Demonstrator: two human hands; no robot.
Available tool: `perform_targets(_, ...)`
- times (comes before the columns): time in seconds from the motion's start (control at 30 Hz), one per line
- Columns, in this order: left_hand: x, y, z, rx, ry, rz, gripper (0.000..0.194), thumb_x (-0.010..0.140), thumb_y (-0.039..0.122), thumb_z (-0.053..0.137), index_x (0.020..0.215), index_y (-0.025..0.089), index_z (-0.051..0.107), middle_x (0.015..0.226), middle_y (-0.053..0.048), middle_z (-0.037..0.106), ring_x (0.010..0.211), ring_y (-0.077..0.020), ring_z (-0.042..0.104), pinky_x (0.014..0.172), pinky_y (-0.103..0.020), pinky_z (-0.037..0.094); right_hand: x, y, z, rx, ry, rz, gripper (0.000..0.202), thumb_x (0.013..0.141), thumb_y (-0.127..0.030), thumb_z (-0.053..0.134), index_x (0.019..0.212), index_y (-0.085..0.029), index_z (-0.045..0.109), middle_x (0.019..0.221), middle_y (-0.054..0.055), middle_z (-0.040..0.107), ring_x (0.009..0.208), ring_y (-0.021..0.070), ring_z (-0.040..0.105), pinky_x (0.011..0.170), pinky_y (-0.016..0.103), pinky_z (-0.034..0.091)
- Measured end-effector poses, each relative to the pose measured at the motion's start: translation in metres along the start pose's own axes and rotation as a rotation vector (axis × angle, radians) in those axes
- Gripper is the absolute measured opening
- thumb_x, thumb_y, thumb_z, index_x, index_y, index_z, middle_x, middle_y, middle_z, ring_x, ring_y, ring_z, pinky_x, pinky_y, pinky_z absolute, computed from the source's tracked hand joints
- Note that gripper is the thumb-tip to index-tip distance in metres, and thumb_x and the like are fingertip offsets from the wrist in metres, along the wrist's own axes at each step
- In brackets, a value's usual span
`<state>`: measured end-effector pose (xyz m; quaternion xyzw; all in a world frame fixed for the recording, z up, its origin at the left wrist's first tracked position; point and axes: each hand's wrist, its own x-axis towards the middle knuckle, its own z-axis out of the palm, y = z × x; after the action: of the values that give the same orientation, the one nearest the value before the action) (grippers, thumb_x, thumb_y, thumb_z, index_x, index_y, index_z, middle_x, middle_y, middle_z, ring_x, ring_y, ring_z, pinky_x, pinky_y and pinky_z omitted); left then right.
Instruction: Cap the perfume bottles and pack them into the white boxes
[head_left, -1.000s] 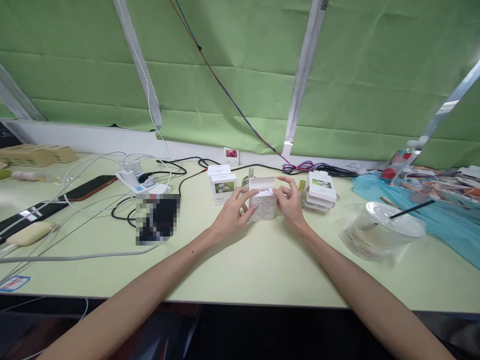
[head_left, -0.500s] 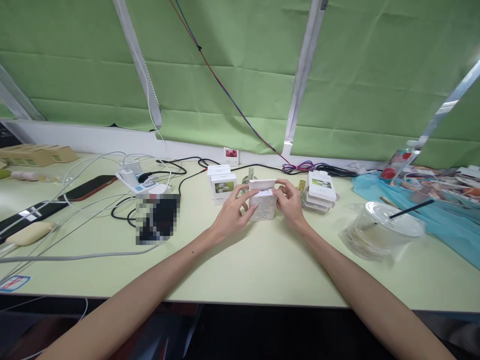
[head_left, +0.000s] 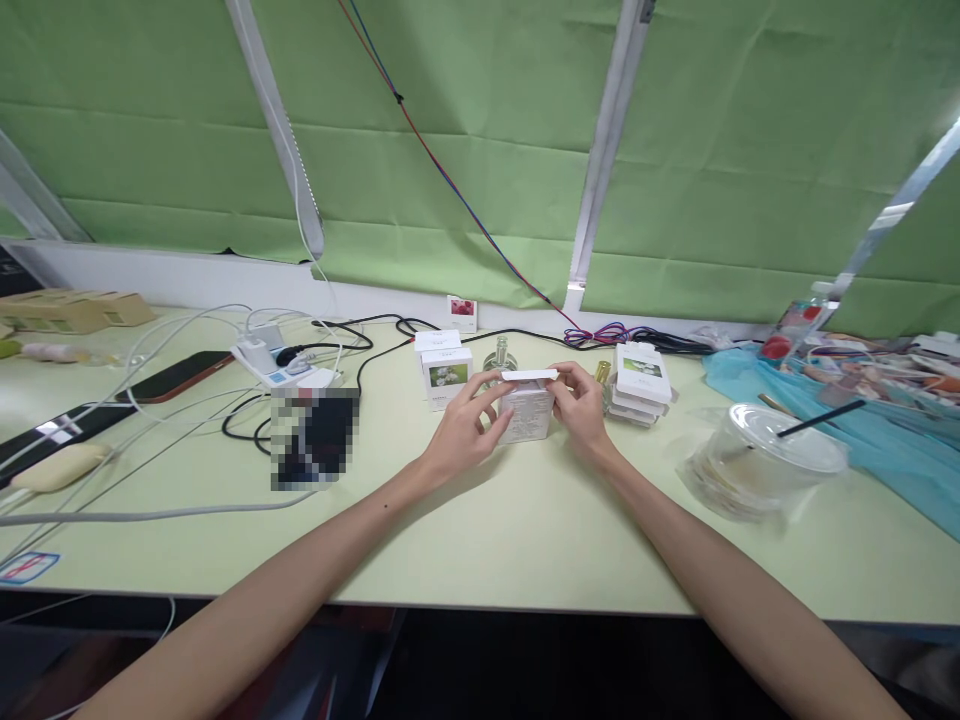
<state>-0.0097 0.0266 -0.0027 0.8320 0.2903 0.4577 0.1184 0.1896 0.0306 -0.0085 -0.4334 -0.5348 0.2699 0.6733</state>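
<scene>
A small white carton [head_left: 529, 417] with printed text stands upright on the table between my hands. Its top flap [head_left: 529, 375] is tilted partway down over the opening. My left hand [head_left: 471, 420] grips the carton's left side, with its index finger up at the flap. On the other side, my right hand [head_left: 581, 408] holds the right top edge with bent fingers. Just behind stands a clear glass bottle [head_left: 501, 352], partly hidden by the carton. White boxes with a flower picture [head_left: 448, 378] stand to the left. Flattened white cartons [head_left: 641, 375] are stacked to the right, beside a yellowish glass bottle [head_left: 602, 373].
On the left lie a power strip [head_left: 274, 365], tangled cables, a phone [head_left: 174, 376] and a pixelated dark patch [head_left: 315, 438]. A lidded plastic cup [head_left: 765, 455] with a black straw and a blue plastic bag [head_left: 847, 440] occupy the right. Green blinds [head_left: 480, 180] hang behind.
The carton's top flap has swung down from nearly upright toward the opening. Both hands have stayed at the carton, fingers moving slightly with the flap.
</scene>
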Motion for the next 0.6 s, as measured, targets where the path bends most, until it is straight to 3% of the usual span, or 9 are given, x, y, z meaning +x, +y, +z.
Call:
perform_targets(0.37,0.0023,0.0055,-0.0039,-0.067,0.046,-0.040,0.025,0.098,0.033,0.056,0.117,0.019,0.064,0.129,-0.012,0.060,0.063,-0.0044,0.061,0.047,-0.016,0.053,-0.0012,-0.0034,0.0004,0.001,0.007,-0.015,0.011,0.075,-0.030,0.063,0.080,-0.021,0.067,0.068,-0.001,0.055,0.056,0.0120,0.043,0.046,0.024,0.031)
perform_targets(0.6,0.0044,0.0060,-0.0024,-0.346,0.050,-0.224,0.034,0.093,0.044,0.064,0.117,0.020,0.067,0.129,-0.012,0.055,0.069,-0.0089,0.067,0.043,-0.018,0.055,-0.0008,-0.0036,-0.0002,0.005,0.008,-0.024,0.012,0.073,-0.029,0.061,0.077,-0.020,0.067,0.069,0.000,0.059,0.058,0.0123,0.047,0.047,0.024,0.033)
